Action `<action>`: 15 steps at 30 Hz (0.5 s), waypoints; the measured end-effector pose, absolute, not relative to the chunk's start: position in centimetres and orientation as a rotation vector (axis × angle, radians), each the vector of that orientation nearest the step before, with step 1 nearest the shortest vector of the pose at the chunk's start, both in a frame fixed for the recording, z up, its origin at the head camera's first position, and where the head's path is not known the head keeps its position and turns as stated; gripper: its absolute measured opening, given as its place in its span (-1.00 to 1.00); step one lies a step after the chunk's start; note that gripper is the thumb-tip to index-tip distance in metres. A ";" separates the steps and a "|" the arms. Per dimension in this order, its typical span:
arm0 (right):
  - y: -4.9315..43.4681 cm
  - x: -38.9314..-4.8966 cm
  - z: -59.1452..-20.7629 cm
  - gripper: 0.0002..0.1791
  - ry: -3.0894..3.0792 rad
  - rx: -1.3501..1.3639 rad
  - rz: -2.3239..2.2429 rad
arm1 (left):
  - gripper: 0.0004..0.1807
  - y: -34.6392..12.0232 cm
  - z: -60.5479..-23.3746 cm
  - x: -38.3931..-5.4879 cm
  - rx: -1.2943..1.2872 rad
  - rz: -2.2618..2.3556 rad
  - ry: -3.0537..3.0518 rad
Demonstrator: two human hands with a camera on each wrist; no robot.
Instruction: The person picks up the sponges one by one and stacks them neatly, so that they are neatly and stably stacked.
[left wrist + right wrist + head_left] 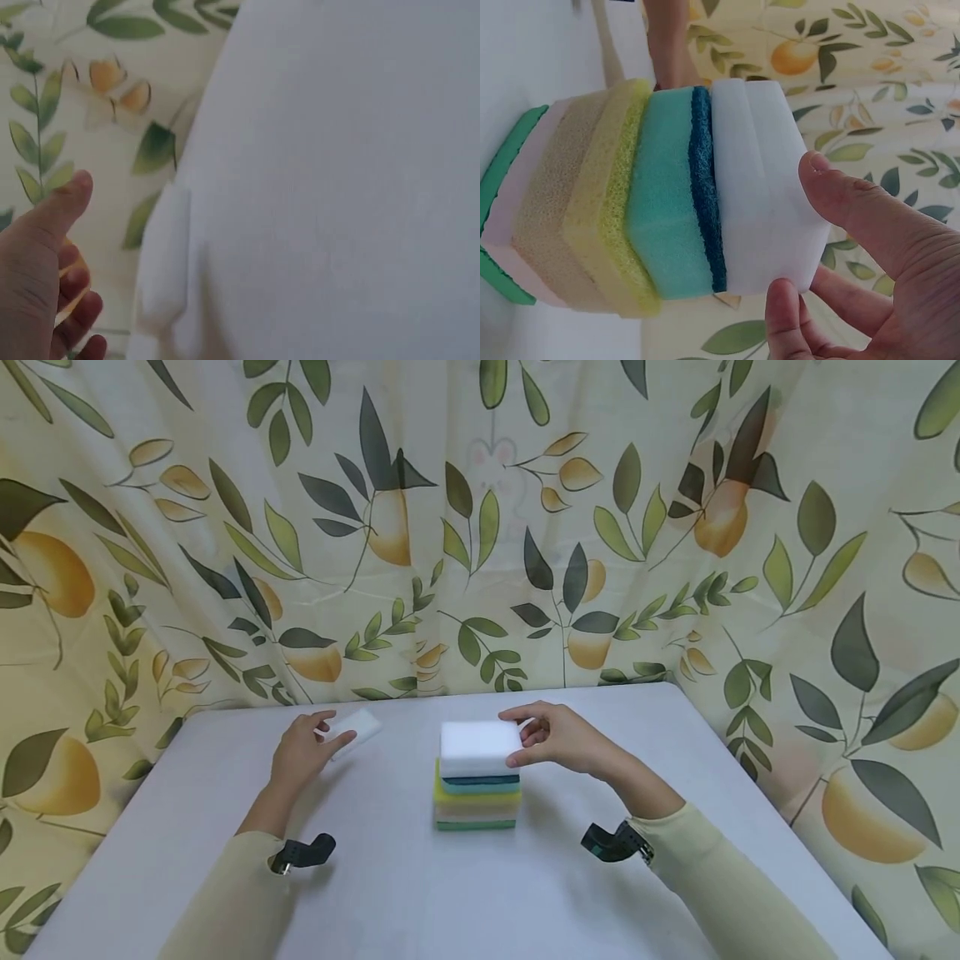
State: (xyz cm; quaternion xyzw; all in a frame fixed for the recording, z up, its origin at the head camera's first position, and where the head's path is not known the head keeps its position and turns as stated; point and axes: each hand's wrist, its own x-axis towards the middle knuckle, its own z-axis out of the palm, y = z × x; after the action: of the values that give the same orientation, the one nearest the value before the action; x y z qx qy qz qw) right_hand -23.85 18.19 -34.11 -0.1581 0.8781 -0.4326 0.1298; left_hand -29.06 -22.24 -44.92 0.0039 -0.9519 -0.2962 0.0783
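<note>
A stack of sponges [477, 802] stands on the table, with green, pink-beige, yellow and mint layers and a dark blue scouring layer. On its top lies a white sponge [472, 747], also seen in the right wrist view [757, 187]. My right hand [551, 735] pinches the white sponge's right end between thumb and fingers. Towards the back left, a separate white sponge [356, 731] appears beside my left hand [300, 747]. In the left wrist view that sponge [166, 255] is blurred and stands apart from the loosely bent fingers [75, 315].
The white table [390, 877] ends at a back edge against a curtain [480, 568] printed with leaves and fruit. Each wrist wears a dark strapped device, one on the left [302, 853] and one on the right [617, 843].
</note>
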 end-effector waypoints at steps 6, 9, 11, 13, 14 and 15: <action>18.2 -24.0 -34.2 -0.21 2.555 -0.445 -1.254 | -0.05 -24.4 -46.2 -29.8 0.108 -0.833 -2.929; 18.3 -24.0 -34.2 -0.21 2.559 -0.447 -1.250 | 0.01 -25.0 -46.8 -30.1 0.130 -0.780 -2.972; 18.3 -23.9 -34.2 -0.21 2.556 -0.454 -1.252 | 0.05 -25.3 -47.3 -30.3 0.143 -0.757 -2.998; 18.4 -23.9 -34.2 -0.21 2.553 -0.463 -1.254 | 0.08 -25.3 -47.6 -30.5 0.153 -0.746 -3.012; 18.4 -23.9 -34.3 -0.21 2.551 -0.469 -1.256 | 0.08 -25.3 -47.8 -30.5 0.156 -0.743 -3.016; 18.4 -23.9 -34.2 -0.21 2.550 -0.473 -1.256 | 0.08 -25.2 -47.9 -30.5 0.160 -0.746 -3.016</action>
State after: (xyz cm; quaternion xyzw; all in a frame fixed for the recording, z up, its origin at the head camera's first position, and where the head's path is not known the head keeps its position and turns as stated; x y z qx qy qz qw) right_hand -23.93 18.35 -34.25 -0.1629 0.8774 -0.4322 0.1296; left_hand -30.54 -25.18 -47.93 0.0516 -0.9693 -0.2398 0.0153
